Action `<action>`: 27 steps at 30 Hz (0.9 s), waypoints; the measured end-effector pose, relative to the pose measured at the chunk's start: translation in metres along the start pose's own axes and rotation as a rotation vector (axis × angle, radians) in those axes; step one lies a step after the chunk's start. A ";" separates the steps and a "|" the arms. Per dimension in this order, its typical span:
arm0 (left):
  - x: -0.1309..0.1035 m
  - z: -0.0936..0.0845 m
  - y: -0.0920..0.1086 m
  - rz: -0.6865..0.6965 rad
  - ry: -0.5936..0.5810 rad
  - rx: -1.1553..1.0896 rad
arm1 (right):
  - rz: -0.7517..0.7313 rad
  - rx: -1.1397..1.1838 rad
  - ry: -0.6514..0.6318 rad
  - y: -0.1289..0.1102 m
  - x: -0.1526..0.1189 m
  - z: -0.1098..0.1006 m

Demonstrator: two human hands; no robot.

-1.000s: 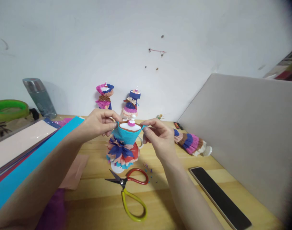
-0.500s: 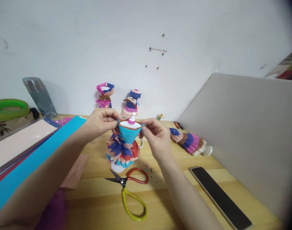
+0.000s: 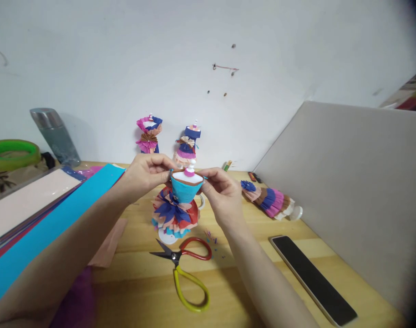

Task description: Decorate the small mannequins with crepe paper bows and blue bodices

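Note:
A small dress form [image 3: 194, 176] stands upright on a white round base, dressed in crepe paper. Its bodice [image 3: 185, 190] is turquoise with a brown top edge, and the ruffled skirt [image 3: 190, 214] is red, peach and turquoise with a blue-and-peach paper flower [image 3: 172, 207] in front. My left hand [image 3: 148, 173] pinches the bodice's upper left edge between thumb and fingers. At the upper right edge, my right hand [image 3: 221, 189] pinches a turquoise end of the paper. Open scissors [image 3: 175, 258] with red and yellow handles lie just in front of the base.
Two dressed forms [image 3: 149, 136] [image 3: 186, 146] stand by the wall, and another [image 3: 271, 200] lies at right. A phone [image 3: 313, 278] rests near the white panel [image 3: 347, 173]. Paper sheets [image 3: 74, 196], green tape [image 3: 13, 155] and a flask [image 3: 56, 136] are at left. Paper scraps [image 3: 211, 238] lie by the scissors.
The dress form's top has shifted slightly to the right and tilted a little, with both hands still pinching the bodice edges. The view has moved slightly.

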State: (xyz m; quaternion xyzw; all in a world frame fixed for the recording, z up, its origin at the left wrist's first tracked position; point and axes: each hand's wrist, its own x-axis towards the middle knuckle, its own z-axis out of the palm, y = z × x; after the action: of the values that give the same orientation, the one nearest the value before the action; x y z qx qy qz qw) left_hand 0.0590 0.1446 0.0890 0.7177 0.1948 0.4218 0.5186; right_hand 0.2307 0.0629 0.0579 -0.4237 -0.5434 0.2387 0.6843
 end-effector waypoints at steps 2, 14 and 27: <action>0.000 0.001 0.001 -0.003 -0.019 -0.002 | -0.004 -0.001 -0.001 0.000 0.000 0.000; -0.008 -0.002 0.011 -0.059 -0.153 -0.063 | -0.032 -0.003 0.036 -0.004 -0.002 0.000; -0.021 0.011 0.026 -0.054 -0.079 0.051 | -0.089 -0.080 0.024 -0.015 -0.008 -0.003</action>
State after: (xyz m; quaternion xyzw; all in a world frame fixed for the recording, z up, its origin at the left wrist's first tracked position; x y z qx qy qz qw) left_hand 0.0517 0.1135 0.1032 0.7411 0.2042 0.3741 0.5188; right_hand 0.2288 0.0479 0.0656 -0.4289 -0.5627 0.1809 0.6832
